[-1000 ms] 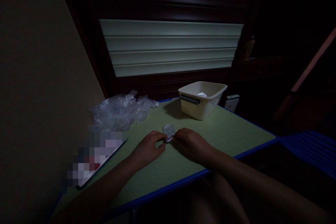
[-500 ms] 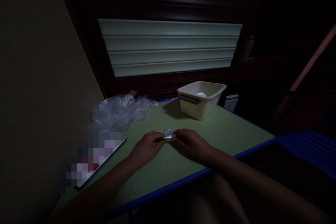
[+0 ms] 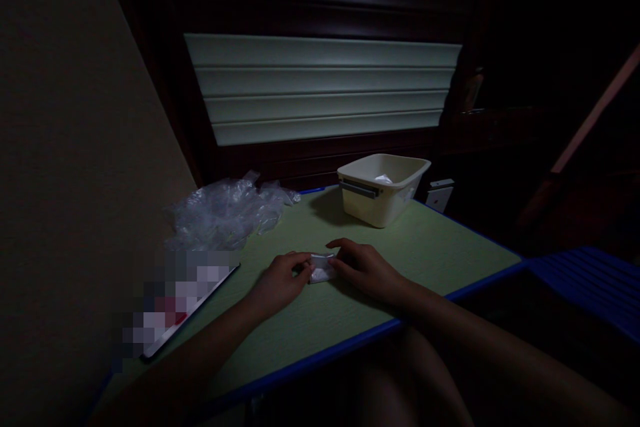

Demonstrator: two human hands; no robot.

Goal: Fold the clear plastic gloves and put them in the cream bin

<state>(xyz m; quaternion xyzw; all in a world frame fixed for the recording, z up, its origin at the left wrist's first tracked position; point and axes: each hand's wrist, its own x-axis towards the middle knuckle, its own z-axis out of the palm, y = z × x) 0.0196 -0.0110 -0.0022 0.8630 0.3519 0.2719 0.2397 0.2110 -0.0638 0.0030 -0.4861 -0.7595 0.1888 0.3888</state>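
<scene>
A small clear plastic packet point(image 3: 322, 268) lies on the green table point(image 3: 295, 340), between my two hands. My left hand point(image 3: 286, 280) pinches its left edge between thumb and fingers. At its right edge, my right hand point(image 3: 361, 269) touches the plastic with thumb and a fingertip, and its index finger is raised apart from the thumb. Behind the hands stands a cream bin point(image 3: 367, 207) with a grey handle, holding something whitish and shiny. A heap of crumpled clear plastic bags point(image 3: 225, 213) lies at the back left.
On the left side of the table is a tray-like item point(image 3: 193, 313), mostly blurred out. A blue slatted seat point(image 3: 590, 287) stands to the right. Dark wooden panelling point(image 3: 320, 160) rises behind the table, and a wall point(image 3: 75, 180) borders its left side.
The plastic packet now lies flatter and wider, its near part spread towards me. My right index finger has lifted away from it. My left hand has hardly moved.
</scene>
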